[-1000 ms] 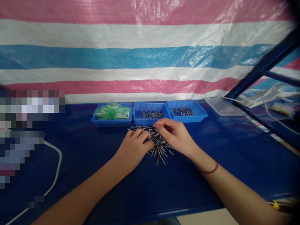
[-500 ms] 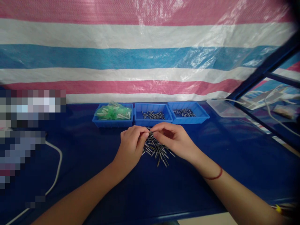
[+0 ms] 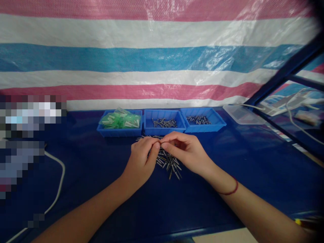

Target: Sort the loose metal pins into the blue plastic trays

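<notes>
My left hand (image 3: 143,153) and my right hand (image 3: 188,152) meet fingertip to fingertip above a loose pile of thin metal pins that look like blind rivets (image 3: 170,165). Thumb and forefinger are pinched together on each hand. Whatever lies between the fingertips is too small and covered to make out. Part of the pile is hidden behind the hands, and some pins show just beyond the knuckles. A blue bin (image 3: 164,130) with similar pins stands right behind the pile.
Left of it, another blue bin (image 3: 118,132) holds green and clear plastic packets (image 3: 120,119). To the right, a third blue bin (image 3: 206,128) contains more pins. A clear plastic lid or tray (image 3: 243,116) lies farther right. A white cable (image 3: 62,179) curves along the table's left side.
The fingertips have come slightly closer together, covering the small gap between them. More pins show behind my left hand. The view has shifted a little.
</notes>
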`<state>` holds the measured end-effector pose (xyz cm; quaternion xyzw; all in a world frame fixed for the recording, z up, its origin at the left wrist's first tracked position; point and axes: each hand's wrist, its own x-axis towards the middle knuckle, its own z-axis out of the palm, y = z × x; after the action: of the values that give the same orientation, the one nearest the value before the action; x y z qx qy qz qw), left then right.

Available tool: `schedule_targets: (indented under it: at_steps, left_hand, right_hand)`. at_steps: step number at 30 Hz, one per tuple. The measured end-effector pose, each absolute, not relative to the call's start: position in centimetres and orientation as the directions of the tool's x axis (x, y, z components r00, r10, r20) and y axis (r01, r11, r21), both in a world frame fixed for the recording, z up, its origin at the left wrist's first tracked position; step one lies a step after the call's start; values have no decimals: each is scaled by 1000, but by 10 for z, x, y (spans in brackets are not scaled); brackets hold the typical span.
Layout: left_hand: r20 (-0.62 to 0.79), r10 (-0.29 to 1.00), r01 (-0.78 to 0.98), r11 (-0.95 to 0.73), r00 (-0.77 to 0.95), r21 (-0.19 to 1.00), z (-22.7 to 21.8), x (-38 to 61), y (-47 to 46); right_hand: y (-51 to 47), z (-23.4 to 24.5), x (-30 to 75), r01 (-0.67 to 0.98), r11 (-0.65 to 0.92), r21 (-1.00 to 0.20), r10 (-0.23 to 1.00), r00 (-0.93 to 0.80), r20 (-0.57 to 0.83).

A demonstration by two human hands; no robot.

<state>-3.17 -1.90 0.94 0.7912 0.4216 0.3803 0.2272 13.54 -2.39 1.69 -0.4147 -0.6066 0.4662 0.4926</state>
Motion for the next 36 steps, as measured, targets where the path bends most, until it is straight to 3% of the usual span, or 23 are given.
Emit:
schedule_targets:
  at_steps: [12,21,27,29,32,36]
  left_hand:
    - [444,801,519,-598,401,611,8,-31,-20]
    - [475,822,473,-569,313,673,9,-33,-17]
    - [497,815,464,-579,299,671,8,-35,-15]
    - [488,813,453,-582,317,675,7,-36,-14]
    - [475,803,449,-596,361,666,5,-36,-13]
    - [450,716,478,-695,534,538,5,-37,-13]
  right_hand:
    - [-26,20,135,131,326,-936,942,-133,310]
    - [-22,19,139,181,343,-922,936,-142,321]
    - [-19,17,143,301,399,-866,909,-256,330]
    - [-17,16,142,245,340,-908,930,-233,285]
    - [-11,16,147,10,131,-991,991,-37,131]
    - [1,24,168,-307,3,-952,982,183,-56]
